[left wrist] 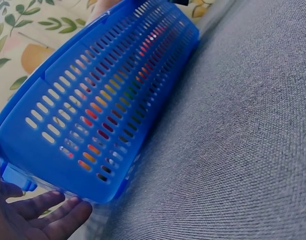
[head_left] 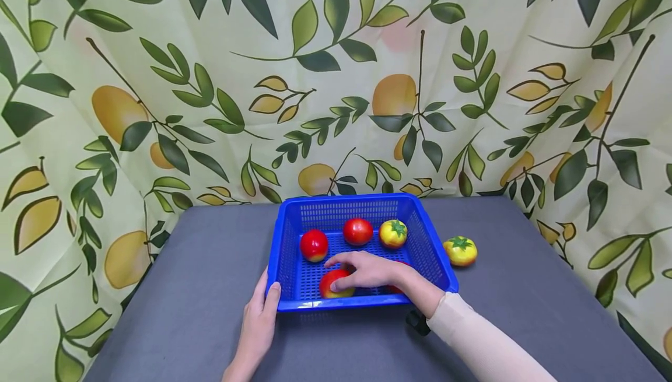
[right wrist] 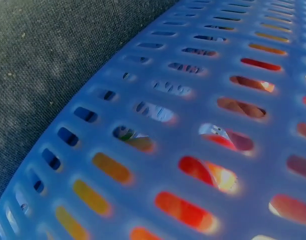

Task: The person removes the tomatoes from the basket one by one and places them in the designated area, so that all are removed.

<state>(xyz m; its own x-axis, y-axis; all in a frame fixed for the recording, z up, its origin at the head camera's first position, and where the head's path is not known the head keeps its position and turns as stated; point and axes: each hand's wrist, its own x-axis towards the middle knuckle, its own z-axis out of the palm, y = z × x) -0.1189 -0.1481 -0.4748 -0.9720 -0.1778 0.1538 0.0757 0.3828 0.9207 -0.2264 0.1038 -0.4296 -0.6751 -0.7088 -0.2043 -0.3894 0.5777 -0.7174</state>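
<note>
A blue plastic basket (head_left: 367,303) with slotted walls stands on the grey table. My left hand (head_left: 259,315) holds its front left corner from outside; in the left wrist view the fingers (left wrist: 68,217) lie against the end wall. Inside the basket, my right hand (head_left: 362,270) grips a red tomato (head_left: 336,284) near the front wall, thumb on one side and fingers over the top. Behind it are two red tomatoes (head_left: 314,246) and a yellow one (head_left: 393,234) with a green leafy top. Another red tomato (head_left: 401,268) is partly hidden by my right wrist.
A yellow-red tomato (head_left: 461,251) with a green top sits on the table just outside the basket's right wall. A leaf-and-fruit patterned cloth (head_left: 325,131) hangs behind the grey tabletop (head_left: 210,265) and along both sides. Basket slots fill most of the right wrist view.
</note>
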